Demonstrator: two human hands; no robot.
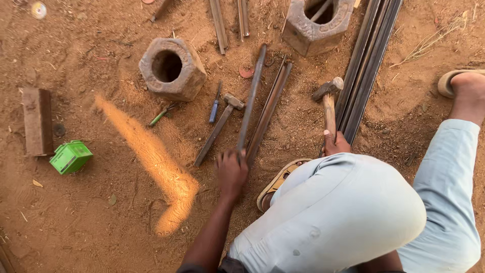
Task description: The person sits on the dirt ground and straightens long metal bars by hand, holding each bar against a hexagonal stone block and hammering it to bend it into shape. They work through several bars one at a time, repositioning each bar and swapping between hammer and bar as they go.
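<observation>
Sandy red ground: a crouching person's left hand closes around a long metal rod lying there, right hand gripping a wooden-handled hammer, seemingly readying to strike.

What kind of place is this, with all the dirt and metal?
Probably an outdoor metalworking spot on bare sandy ground. The right hand holds a hammer, the left hand grips a metal rod, and a hollow metal block sits in the dirt.

Bare sand lies open left of the hollow block; rods crowd the right.
</observation>
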